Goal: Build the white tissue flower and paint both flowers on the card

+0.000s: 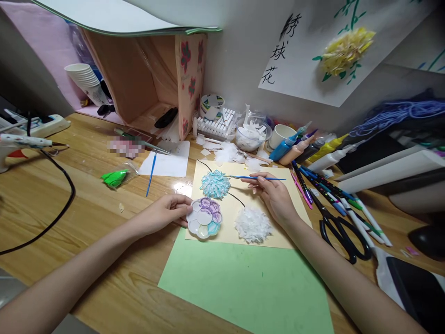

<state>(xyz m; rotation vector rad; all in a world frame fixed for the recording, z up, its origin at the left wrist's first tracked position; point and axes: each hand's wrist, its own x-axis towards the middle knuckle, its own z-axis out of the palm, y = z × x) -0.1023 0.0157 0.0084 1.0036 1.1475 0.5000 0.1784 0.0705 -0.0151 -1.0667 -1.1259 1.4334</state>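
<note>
My right hand (273,192) pinches a thin blue paintbrush (257,178), its bristles at the right side of a blue-tinted paper flower (214,184). With fingers and thumb at its left rim, my left hand (172,209) holds a flower-shaped paint palette (200,217); purple and turquoise paint lies in some wells. A white paper flower (253,225) sits to the right of the palette. Both flowers are on a cream sheet (222,235) marked with black stem lines, and a green sheet (250,283) lies in front and partly underneath.
Black-handled scissors (342,232) and several markers (361,218) lie at the right. Paint bottles (288,146) and a bowl of paper scraps (251,134) stand behind. A second blue brush (151,174) and a glue gun (24,141) with its black cord are at the left.
</note>
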